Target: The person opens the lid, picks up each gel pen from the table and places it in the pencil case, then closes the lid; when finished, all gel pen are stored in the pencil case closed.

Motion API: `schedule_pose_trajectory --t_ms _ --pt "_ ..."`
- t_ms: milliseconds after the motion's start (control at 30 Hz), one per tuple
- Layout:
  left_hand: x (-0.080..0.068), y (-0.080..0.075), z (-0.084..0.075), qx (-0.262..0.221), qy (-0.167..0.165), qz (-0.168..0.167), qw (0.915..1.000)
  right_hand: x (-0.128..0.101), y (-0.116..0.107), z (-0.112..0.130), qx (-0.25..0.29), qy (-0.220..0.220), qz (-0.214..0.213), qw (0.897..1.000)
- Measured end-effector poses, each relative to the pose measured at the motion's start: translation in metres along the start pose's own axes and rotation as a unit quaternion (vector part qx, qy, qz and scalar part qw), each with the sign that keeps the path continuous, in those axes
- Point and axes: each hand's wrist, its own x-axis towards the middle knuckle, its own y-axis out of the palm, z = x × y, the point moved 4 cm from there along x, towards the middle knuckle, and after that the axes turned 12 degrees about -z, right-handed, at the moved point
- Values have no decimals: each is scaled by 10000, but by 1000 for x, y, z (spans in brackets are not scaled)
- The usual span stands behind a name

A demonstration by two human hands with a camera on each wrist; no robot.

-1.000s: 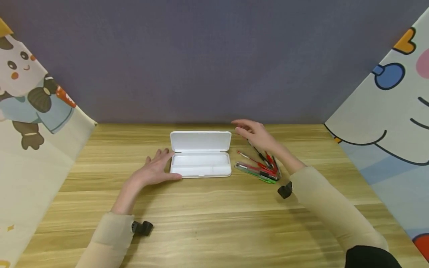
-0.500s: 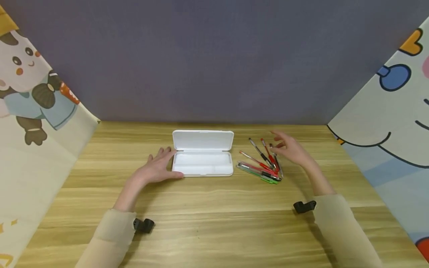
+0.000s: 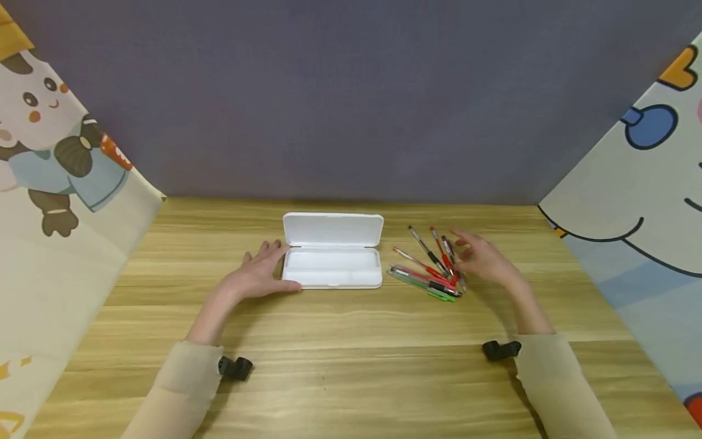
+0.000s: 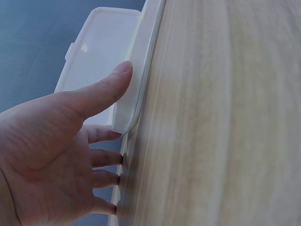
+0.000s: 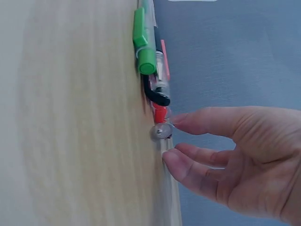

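Note:
A white pencil case (image 3: pixel 331 251) lies open on the wooden table (image 3: pixel 351 341), lid tipped back. My left hand (image 3: pixel 258 273) rests flat against its left end; in the left wrist view the thumb (image 4: pixel 101 92) presses the case's edge (image 4: pixel 134 84) with the fingers straight. Right of the case lies a small heap of pens (image 3: pixel 430 268), red, black and green. My right hand (image 3: pixel 482 256) hovers at the heap's right side, its fingers relaxed and slightly bent. In the right wrist view the fingertips (image 5: pixel 181 165) sit right at the pen ends (image 5: pixel 160 123), next to a green-capped pen (image 5: pixel 143 44), gripping nothing.
A dark grey wall (image 3: pixel 351 97) stands behind the table. Cartoon-printed cloth panels close off the left side (image 3: pixel 60 201) and the right side (image 3: pixel 631 201). Bare wood stretches across the front of the table.
My right hand has moved from beside the case's lid rightward and down to the right side of the pen heap. The left hand and the case have stayed put.

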Motion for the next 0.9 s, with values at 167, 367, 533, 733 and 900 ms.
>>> schedule_pose_trajectory --t_ms 167,367,533,733,900 --pt "-2 1 1 10 -33 36 10000 3 4 -2 -142 -24 90 9999" --pt "-1 1 -2 -21 18 12 10000 3 2 -5 -351 94 163 9992" --pt "0 1 -3 10 13 6 10000 1 0 -8 -585 228 295 9976" --pt "-2 1 -3 13 -6 -16 10000 -1 -9 -10 -403 315 221 9984" --pt "-2 0 -1 -28 -5 -37 10000 0 -19 -4 -58 432 -47 9990"
